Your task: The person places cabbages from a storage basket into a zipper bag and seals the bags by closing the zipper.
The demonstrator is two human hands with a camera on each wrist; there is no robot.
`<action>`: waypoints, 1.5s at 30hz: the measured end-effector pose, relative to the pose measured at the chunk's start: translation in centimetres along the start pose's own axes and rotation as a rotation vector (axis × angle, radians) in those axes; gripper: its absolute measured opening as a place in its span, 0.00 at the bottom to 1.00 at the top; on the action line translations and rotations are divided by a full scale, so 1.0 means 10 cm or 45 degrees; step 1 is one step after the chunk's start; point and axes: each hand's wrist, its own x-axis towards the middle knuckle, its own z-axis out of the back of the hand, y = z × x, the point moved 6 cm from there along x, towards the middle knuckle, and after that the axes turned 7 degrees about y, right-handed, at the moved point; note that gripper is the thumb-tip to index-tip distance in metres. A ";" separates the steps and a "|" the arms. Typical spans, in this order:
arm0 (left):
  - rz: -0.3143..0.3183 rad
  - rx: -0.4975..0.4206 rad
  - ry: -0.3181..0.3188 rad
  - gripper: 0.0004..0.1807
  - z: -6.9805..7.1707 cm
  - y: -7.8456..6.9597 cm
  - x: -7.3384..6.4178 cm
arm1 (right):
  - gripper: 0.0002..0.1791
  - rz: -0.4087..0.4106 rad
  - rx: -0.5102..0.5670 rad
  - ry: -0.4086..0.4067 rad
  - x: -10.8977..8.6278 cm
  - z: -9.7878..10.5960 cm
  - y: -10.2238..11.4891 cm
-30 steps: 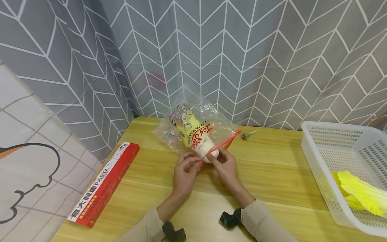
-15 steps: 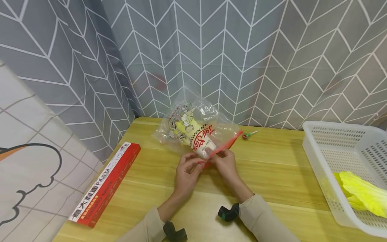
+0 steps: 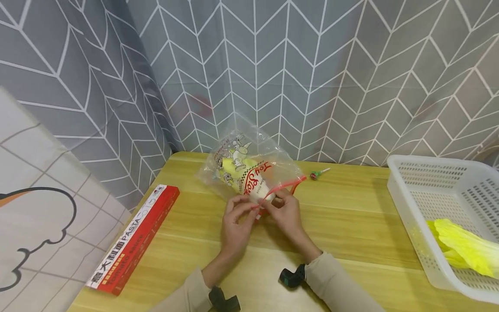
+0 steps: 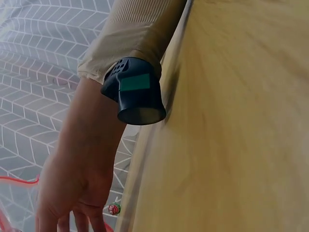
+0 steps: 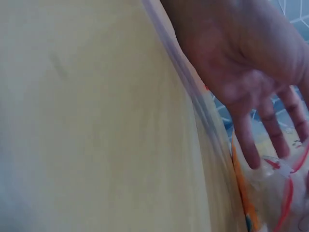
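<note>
A long red and white cardboard box [image 3: 134, 237] lying on the wooden table carries the word "PASTA" beside Chinese characters and smaller yellow print too small to read. A clear plastic zip bag [image 3: 249, 175] shows red script reading "Toy Story".

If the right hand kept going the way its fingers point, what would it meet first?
The right hand already pinches the bag at its red zip edge; further on it would likely press into the white vegetable inside, depth being unclear.
</note>
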 end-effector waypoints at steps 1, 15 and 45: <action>-0.026 0.010 0.001 0.05 -0.01 -0.02 -0.01 | 0.10 0.041 -0.040 -0.037 -0.01 0.02 0.03; -0.108 -0.081 -0.002 0.04 -0.04 -0.04 -0.01 | 0.21 0.194 -0.242 -0.210 -0.14 0.09 0.12; -0.255 0.409 -0.124 0.05 0.03 -0.14 0.01 | 0.20 0.107 -0.066 0.464 -0.17 -0.12 -0.04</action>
